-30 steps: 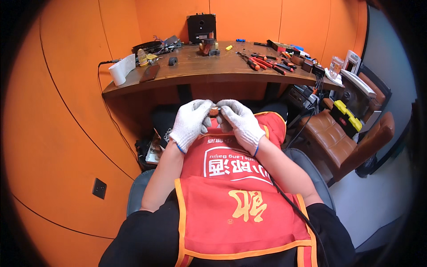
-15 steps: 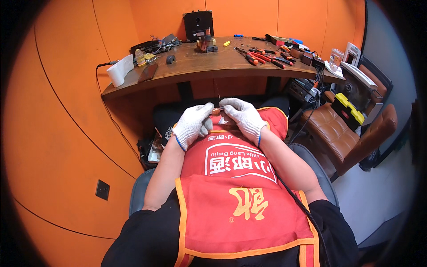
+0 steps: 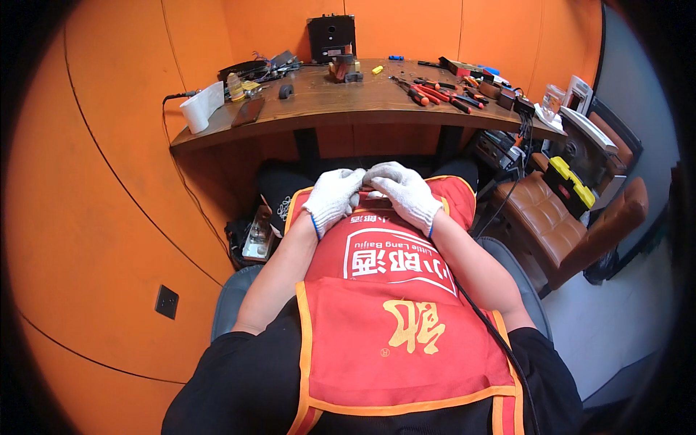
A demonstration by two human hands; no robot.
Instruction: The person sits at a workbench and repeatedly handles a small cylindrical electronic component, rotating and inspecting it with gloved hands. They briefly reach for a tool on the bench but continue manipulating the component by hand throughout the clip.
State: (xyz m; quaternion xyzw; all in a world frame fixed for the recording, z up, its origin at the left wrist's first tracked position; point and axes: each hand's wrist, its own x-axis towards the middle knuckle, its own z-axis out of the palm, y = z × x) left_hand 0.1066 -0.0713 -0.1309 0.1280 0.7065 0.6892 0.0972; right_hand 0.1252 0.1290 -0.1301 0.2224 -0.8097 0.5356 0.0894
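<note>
My left hand (image 3: 336, 196) and my right hand (image 3: 406, 192), both in white knitted gloves with blue cuffs, meet above my lap, in front of the desk. Fingers on both sides are bent and pressed together at the tips. Between them is a small copper-coloured piece, now almost wholly hidden by the gloves; its kind I cannot make out. Below the hands lies the red apron (image 3: 391, 370) with orange edging that I wear.
The curved wooden desk (image 3: 319, 109) holds red-handled pliers (image 3: 433, 93), a white paper roll (image 3: 196, 114), a black box (image 3: 331, 38) and loose parts. To the right stands a brown chair (image 3: 540, 210) bearing a yellow-topped toolbox (image 3: 569, 181). A black cable (image 3: 482, 319) runs across my apron.
My hands have drawn closer together, and the fingers now cover the copper-coloured piece that showed between them. The whole view has shifted slightly.
</note>
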